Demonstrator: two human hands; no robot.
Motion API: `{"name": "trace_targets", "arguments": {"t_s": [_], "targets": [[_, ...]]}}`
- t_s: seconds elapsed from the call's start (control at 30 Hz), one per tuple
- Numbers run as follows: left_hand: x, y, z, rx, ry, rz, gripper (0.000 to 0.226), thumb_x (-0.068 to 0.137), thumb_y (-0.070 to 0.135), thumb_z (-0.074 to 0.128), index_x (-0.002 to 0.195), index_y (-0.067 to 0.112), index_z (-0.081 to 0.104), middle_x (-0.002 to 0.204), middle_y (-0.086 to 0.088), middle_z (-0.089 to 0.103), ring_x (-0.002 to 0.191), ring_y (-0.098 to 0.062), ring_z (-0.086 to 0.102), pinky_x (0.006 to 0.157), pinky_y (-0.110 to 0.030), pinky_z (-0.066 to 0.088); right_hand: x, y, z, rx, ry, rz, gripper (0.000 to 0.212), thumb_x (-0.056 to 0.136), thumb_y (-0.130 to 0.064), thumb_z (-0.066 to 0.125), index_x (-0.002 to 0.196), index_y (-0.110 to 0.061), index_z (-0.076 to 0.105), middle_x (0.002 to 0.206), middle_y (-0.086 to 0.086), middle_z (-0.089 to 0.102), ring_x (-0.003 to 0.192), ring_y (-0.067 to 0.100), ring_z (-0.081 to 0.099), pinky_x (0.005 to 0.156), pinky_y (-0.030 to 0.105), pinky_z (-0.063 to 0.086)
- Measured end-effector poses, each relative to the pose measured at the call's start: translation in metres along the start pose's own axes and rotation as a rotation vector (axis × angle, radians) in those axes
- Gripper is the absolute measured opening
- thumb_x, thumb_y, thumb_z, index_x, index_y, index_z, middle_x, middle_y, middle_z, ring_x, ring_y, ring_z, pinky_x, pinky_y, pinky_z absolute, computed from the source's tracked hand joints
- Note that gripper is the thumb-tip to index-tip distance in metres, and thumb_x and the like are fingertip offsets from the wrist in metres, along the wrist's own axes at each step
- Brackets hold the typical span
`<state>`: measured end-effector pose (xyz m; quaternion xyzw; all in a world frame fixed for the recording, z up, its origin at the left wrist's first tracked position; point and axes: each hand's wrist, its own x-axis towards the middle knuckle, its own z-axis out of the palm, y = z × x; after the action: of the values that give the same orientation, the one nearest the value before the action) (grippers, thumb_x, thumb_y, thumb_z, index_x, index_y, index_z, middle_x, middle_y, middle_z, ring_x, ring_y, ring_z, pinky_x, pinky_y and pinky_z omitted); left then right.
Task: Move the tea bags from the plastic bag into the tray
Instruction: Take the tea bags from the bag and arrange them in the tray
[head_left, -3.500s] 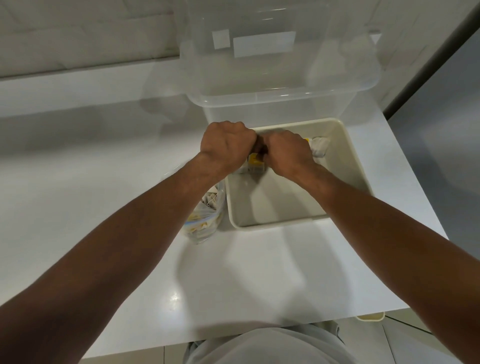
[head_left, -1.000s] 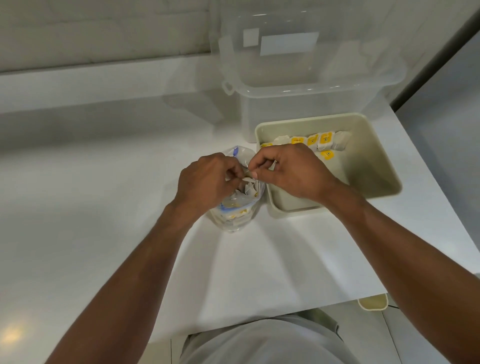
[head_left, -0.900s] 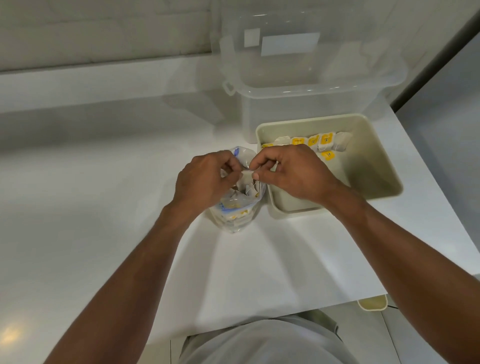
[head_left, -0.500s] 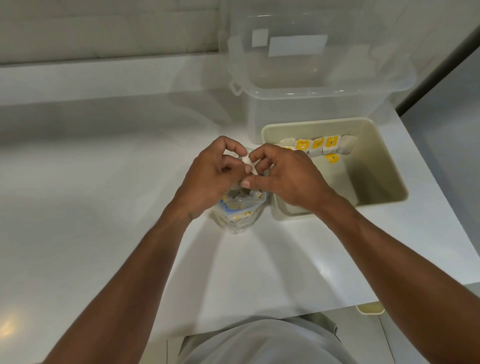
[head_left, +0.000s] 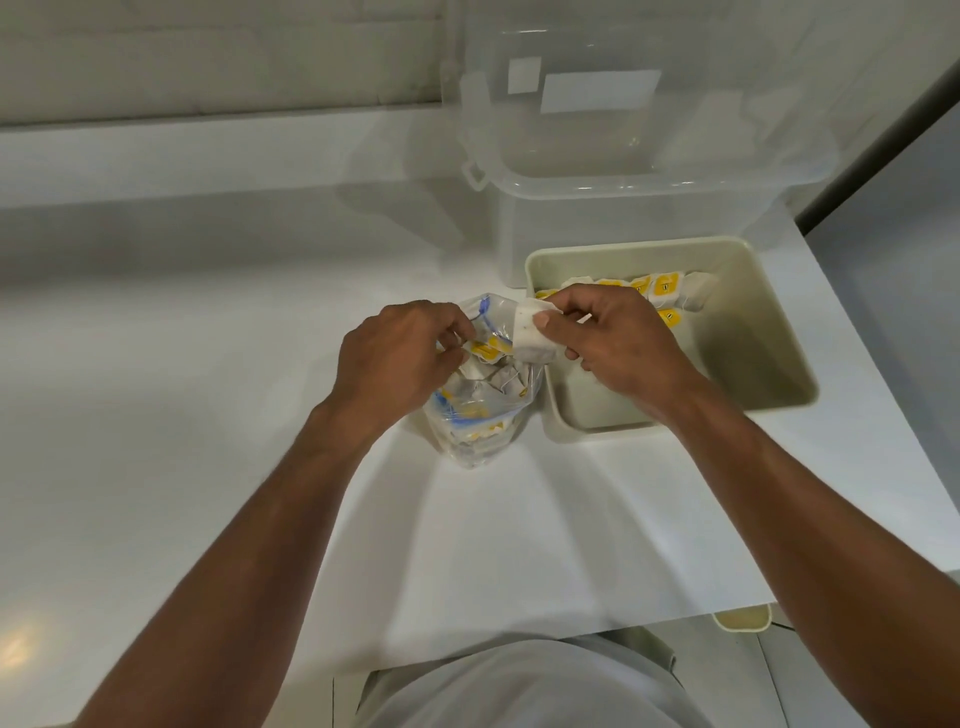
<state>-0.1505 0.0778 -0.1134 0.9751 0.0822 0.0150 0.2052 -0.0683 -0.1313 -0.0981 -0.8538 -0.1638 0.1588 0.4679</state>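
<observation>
- One tea bag (head_left: 529, 336), white and speckled, is pinched between the thumb and fingers of the right hand (head_left: 618, 348). It is held above the gap between bag and tray, clear of both.
- The right hand is clamped on this tea bag alone, and its wrist is held over the near left part of the tray (head_left: 779, 410).
- One clear plastic bag (head_left: 483, 415) is stood upright on the counter (head_left: 208, 364), just left of the tray and touching its near left corner.
- The bag's left rim is pinched by the curled fingers of the left hand (head_left: 400, 358). One yellow tag (head_left: 485, 349) is seen just beside the fingertips.
- More tea bags are heaped inside the bag, too crumpled to be counted.
- One cream tray is set on the right of the counter. A row of tea bags (head_left: 660, 286) is laid along its far wall, partly hidden by the right hand.
- Five yellow tags can be counted in the tray: four in the row and one just nearer.
- One clear bin (head_left: 623, 208) is placed beyond the tray, touching its far edge. Two white labels (head_left: 597, 91) are seen on it.
</observation>
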Motion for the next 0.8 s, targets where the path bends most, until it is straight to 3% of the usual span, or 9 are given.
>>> {"name": "trace_targets", "arguments": {"t_s": [0.17, 0.4, 0.53, 0.67, 0.8], "targets": [[0.002, 0.012, 0.01, 0.145, 0.0, 0.134, 0.022, 0.09, 0.05, 0.064, 0.11, 0.044, 0.07, 0.102, 0.01, 0.064, 0.092, -0.018, 0.062, 0.07, -0.033, 0.053, 0.0, -0.002, -0.002, 0.063, -0.027, 0.004, 0.01, 0.089, -0.025, 0.072, 0.085, -0.034, 0.07, 0.069, -0.01, 0.063, 0.061, 0.007, 0.056, 0.054, 0.016, 0.041], [0.012, 0.013, 0.02, 0.228, 0.036, 0.194, 0.025, 0.095, 0.049, 0.055, 0.108, 0.038, 0.073, 0.102, 0.004, 0.063, 0.092, -0.021, 0.062, 0.061, -0.028, 0.041, 0.0, -0.005, -0.004, 0.079, -0.048, 0.008, 0.007, 0.089, -0.022, 0.073, 0.096, -0.021, 0.073, 0.07, -0.005, 0.064, 0.06, 0.009, 0.056, 0.052, 0.012, 0.039], [0.011, 0.01, 0.014, 0.174, 0.074, 0.186, 0.019, 0.096, 0.038, 0.055, 0.106, 0.037, 0.071, 0.095, 0.007, 0.063, 0.085, -0.021, 0.062, 0.06, -0.027, 0.039, 0.0, -0.005, -0.006, 0.12, -0.052, 0.033, 0.012, 0.087, -0.021, 0.074, 0.098, -0.022, 0.069, 0.068, -0.004, 0.064, 0.058, 0.011, 0.056, 0.053, 0.015, 0.039], [0.01, 0.002, 0.003, 0.14, 0.074, 0.154, 0.016, 0.098, 0.041, 0.054, 0.103, 0.037, 0.069, 0.087, 0.012, 0.071, 0.08, -0.021, 0.066, 0.064, -0.03, 0.049, 0.0, -0.007, -0.008, 0.205, -0.059, 0.047, 0.013, 0.087, -0.017, 0.074, 0.096, -0.022, 0.066, 0.066, -0.005, 0.063, 0.055, 0.01, 0.054, 0.052, 0.014, 0.041], [0.011, -0.003, -0.01, -0.167, -0.035, 0.081, 0.008, 0.088, 0.038, 0.067, 0.089, 0.034, 0.074, 0.079, 0.016, 0.073, 0.077, -0.009, 0.069, 0.073, -0.035, 0.056, -0.001, -0.009, -0.009, 0.228, -0.07, 0.041, 0.012, 0.088, -0.015, 0.073, 0.099, -0.016, 0.067, 0.065, -0.001, 0.061, 0.055, 0.01, 0.053, 0.052, 0.014, 0.041]]}}
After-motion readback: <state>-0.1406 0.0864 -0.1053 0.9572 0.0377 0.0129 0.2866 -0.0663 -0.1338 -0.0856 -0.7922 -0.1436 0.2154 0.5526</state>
